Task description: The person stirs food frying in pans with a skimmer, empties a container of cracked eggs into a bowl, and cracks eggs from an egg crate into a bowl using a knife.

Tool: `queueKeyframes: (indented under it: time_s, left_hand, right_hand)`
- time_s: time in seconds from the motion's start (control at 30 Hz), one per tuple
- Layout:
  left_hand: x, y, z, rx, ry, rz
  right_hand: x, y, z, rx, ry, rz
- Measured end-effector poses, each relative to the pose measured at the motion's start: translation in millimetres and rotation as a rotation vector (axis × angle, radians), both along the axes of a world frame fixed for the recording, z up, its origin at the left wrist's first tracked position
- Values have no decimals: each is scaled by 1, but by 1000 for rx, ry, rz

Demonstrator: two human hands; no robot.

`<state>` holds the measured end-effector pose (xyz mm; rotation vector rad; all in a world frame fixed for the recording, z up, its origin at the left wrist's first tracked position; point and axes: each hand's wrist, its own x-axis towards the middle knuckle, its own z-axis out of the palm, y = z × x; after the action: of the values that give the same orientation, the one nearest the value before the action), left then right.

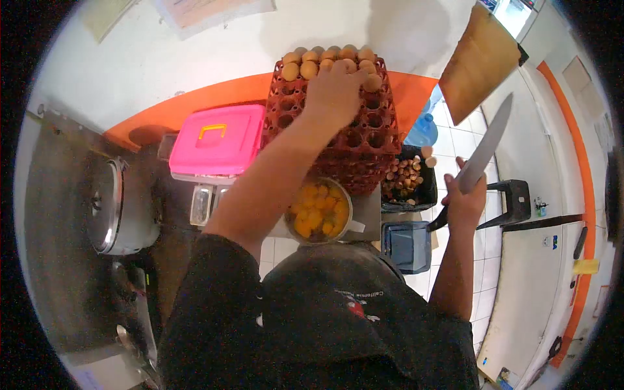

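My left hand point(333, 97) reaches over the top egg tray point(312, 123), its fingertips around an egg point(350, 65) in the back rows. Other brown eggs point(290, 71) sit beside and behind it; the front cups hold none. My right hand point(467, 198), off to the right, grips a large knife point(487, 140) with its blade pointing up and away. Two eggshell pieces point(427, 156) show left of that hand, over the edge of a black bin of shells point(404, 179). Below my left forearm stands a pot of cracked eggs point(318, 211), yolks showing.
A pink lidded box point(218, 140) stands left of the trays. Farther left is a big lidded metal pot point(123, 208). A grey bin point(406, 247) is below the shell bin. A wooden board point(481, 62) and a blue water jug point(422, 130) are at the right.
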<state>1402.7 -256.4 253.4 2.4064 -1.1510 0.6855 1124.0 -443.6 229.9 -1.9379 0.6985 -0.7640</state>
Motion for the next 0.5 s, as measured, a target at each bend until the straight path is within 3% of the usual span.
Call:
queueKeyframes:
  time_s: [0.07, 0.17, 0.23, 0.3, 0.37, 0.47, 0.5]
  left_hand:
    - [41, -1, -29, 72, -105, -60]
    - [41, 4, -8, 108, 63, -79]
    - [29, 10, 2, -1, 11, -69]
    - [13, 22, 9, -165, 90, -93]
    - [-6, 37, 14, -376, 301, -153]
    - [-60, 69, 10, -756, 884, -298]
    - [-73, 82, 4, -687, 906, -287]
  right_hand:
    - [-13, 4, -10, 17, 57, 64]
    - [-26, 12, -28, -4, 131, 163]
    - [-28, 18, -43, -72, 124, 239]
    - [-25, 40, -22, -121, 170, 293]
    - [-21, 50, -26, -257, 219, 342]
    - [-18, 81, -1, -199, 278, 521]
    - [-13, 88, -1, -207, 419, 564]
